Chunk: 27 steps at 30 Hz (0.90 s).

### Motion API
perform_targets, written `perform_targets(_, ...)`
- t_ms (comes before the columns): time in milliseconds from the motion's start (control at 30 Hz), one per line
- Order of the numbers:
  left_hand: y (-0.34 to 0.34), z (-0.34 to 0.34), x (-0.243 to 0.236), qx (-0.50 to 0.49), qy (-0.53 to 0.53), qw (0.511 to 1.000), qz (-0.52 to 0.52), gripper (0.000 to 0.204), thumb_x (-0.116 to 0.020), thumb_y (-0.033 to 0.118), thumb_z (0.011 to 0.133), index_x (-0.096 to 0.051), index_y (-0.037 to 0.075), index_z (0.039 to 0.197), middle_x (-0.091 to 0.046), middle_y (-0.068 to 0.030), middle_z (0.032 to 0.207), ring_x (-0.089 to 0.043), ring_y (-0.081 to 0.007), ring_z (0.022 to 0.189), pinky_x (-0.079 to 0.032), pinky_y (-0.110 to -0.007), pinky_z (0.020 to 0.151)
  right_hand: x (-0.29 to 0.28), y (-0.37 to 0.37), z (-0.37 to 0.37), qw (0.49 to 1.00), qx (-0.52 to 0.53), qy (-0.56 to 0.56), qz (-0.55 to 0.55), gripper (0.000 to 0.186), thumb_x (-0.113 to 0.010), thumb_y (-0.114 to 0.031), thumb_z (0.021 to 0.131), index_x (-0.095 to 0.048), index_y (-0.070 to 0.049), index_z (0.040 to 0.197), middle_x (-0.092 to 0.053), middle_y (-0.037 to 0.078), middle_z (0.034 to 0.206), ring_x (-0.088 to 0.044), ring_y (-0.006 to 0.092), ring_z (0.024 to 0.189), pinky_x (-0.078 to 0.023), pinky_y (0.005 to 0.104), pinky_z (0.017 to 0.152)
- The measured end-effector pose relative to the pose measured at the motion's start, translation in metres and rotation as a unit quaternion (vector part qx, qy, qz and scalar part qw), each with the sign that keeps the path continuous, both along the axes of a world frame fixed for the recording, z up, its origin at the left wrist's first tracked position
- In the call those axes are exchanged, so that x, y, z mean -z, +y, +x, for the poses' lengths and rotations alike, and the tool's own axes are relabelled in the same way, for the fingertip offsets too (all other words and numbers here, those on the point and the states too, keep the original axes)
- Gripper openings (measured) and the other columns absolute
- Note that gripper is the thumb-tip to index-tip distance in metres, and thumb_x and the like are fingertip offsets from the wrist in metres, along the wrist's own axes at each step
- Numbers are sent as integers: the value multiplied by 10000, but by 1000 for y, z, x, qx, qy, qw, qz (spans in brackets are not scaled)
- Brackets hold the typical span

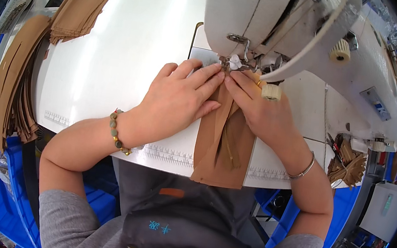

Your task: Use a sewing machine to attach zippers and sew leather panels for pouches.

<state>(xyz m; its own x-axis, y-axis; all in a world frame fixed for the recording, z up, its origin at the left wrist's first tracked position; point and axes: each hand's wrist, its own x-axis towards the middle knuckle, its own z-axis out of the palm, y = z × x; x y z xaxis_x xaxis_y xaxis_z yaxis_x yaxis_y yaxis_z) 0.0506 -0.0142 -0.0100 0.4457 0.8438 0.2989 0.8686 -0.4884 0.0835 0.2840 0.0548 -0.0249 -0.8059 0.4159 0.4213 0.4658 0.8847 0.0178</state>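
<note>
Folded brown fabric (225, 150) runs from under the needle area of a white sewing machine (253, 11) down past the table's near edge. My left hand (177, 96) lies over its left side, fingertips pressed on the cloth just before the presser foot (225, 63) and thumb resting lower on it. From the right, my right hand (265, 110) holds the same cloth, its index and middle fingers close beside the left fingertips. Part of the right fingers is hidden behind a white guard (314, 44) and a cream knob (271, 92). A narrow strip (229, 140) lies along the fabric's open fold.
Brown fabric pieces are stacked at the far left (88, 6), with more hanging over the left table edge (16, 80). A bundle of brown scraps (348, 164) sits at the right. Blue bins (2, 183) stand below on the left. A printed ruler (169, 155) follows the table's front edge.
</note>
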Motion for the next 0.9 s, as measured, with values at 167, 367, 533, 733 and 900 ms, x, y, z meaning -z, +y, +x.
perform_targets(167, -52, 2, -10, 69, 66, 995, 7, 510, -703, 206, 880, -676, 47, 1364, -661, -97, 1405, -607, -271, 1241, -495, -398, 979, -10, -4, 4, 1000, -23, -7, -4, 409, -642, -110, 881, -712, -122, 1283, -683, 97, 1384, -694, 311, 1092, -550, 388, 951)
perform_targets(367, -133, 15, -10, 109, 47, 992, 39, 394, -642, 112, 866, -742, -29, 1219, -721, -184, 1296, -640, -284, 1213, -539, -360, 908, -23, -45, 19, 973, -192, -71, -105, 365, -614, -190, 927, -699, -154, 1280, -623, 113, 1435, -598, 294, 1331, -447, 482, 1137)
perform_targets(533, -144, 14, -4, 105, 25, 993, 58, 337, -659, 118, 875, -768, -15, 1164, -737, -158, 1274, -658, -272, 1185, -545, -336, 893, -27, -103, 29, 975, -157, -53, -146, 398, -624, -245, 946, -696, -97, 1308, -628, 155, 1420, -602, 344, 1322, -478, 533, 1104)
perform_targets(733, -122, 1, -17, 120, -82, 989, 2, 335, -728, 104, 791, -779, 50, 1118, -748, -82, 1225, -674, -248, 1124, -579, -326, 837, -22, -129, 30, 985, -124, -63, -98, 389, -615, -233, 950, -700, -73, 1294, -634, 152, 1443, -609, 330, 1327, -482, 521, 1105)
perform_targets(900, -61, 0, -23, 53, -71, 995, -37, 530, -822, 268, 845, -677, 36, 1299, -685, -89, 1325, -664, -279, 1137, -576, -389, 901, -24, -128, 30, 985, -141, -83, -63, 405, -570, -247, 959, -706, -34, 1275, -655, 194, 1396, -640, 356, 1284, -480, 523, 1117)
